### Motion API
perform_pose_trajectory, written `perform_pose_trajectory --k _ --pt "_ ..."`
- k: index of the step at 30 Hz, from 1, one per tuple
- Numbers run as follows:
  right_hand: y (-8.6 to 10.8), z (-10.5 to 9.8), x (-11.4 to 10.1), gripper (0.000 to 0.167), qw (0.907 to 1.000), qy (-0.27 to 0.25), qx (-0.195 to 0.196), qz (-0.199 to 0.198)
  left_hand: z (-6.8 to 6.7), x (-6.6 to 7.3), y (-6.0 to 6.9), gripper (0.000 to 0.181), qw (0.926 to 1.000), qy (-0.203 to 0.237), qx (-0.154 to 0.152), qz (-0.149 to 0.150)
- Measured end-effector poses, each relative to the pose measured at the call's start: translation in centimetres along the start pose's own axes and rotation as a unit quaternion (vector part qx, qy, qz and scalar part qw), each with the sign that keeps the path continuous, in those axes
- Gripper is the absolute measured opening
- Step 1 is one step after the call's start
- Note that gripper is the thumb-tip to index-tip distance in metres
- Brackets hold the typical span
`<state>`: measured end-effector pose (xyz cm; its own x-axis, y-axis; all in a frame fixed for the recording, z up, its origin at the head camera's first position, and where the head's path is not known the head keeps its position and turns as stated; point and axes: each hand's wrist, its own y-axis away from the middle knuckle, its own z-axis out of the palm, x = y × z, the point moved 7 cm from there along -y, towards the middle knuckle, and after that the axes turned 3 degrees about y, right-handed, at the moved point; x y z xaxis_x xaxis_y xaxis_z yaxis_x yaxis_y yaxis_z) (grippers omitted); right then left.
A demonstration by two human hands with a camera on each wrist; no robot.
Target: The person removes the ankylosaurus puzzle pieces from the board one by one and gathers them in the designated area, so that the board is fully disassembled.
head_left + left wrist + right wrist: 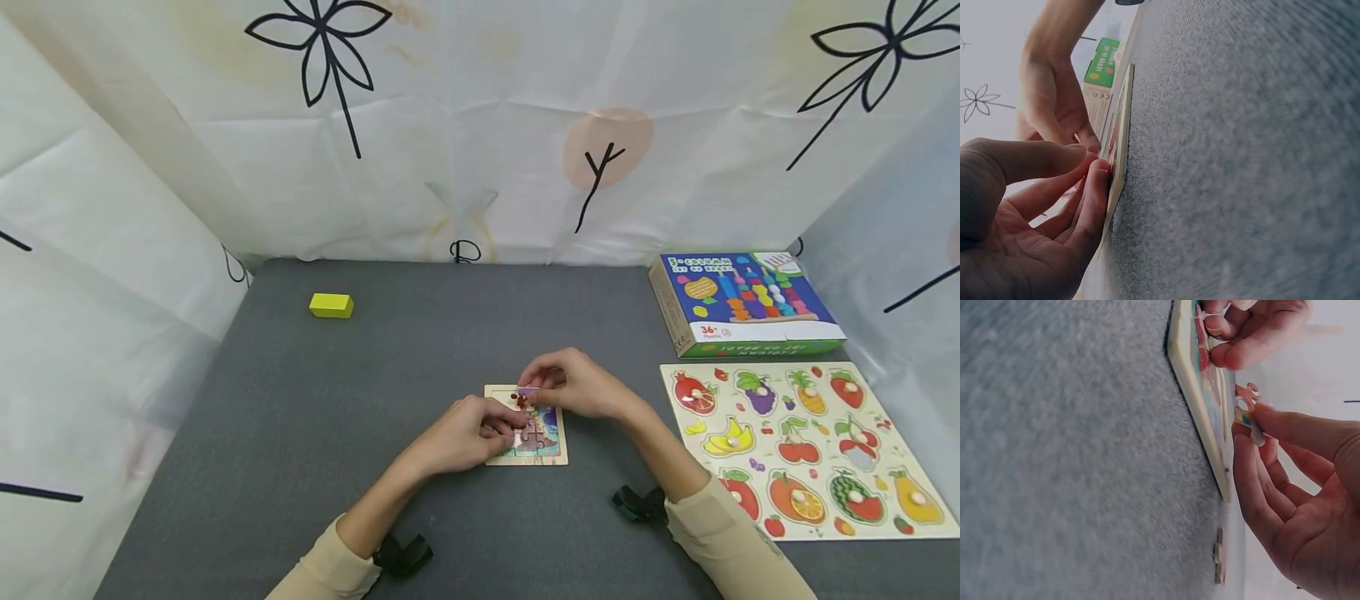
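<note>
A small jigsaw board (555, 458) with a light wooden frame lies on the grey table, partly filled with colourful pieces. My right hand (577, 385) is above its far right part and pinches a puzzle piece (1245, 419) between thumb and fingers, tilted and apart from the board. Over the left side of the board, my left hand (468, 433) has its fingertips touching the surface, the fingers loosely bent. No held piece shows in the left wrist view. Beyond the board in the right wrist view lies a small flat piece (1219, 556). Both hands cover parts of the picture.
At the far left of the table sits a yellow block (331, 306). A blue game box (738, 302) stands at the back right, with a fruit peg puzzle board (765, 400) in front of it. A white patterned cloth (480, 183) hangs behind the table.
</note>
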<state>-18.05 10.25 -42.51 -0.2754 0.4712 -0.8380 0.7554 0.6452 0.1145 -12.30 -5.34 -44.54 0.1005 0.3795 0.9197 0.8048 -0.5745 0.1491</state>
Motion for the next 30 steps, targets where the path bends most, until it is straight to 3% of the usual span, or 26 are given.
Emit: perform_pose_trajectory --k 19,30 --pt "5.6 -4.5 2.1 0.017 0.9979 0.01 0.044 0.046 0.2 0.0 0.1 0.025 0.9999 -0.011 0.009 -0.003" --pt "7.5 -6.3 4.2 0.02 0.9967 0.017 0.034 0.071 0.3 0.0 0.2 0.027 0.9999 -0.014 0.007 -0.001"
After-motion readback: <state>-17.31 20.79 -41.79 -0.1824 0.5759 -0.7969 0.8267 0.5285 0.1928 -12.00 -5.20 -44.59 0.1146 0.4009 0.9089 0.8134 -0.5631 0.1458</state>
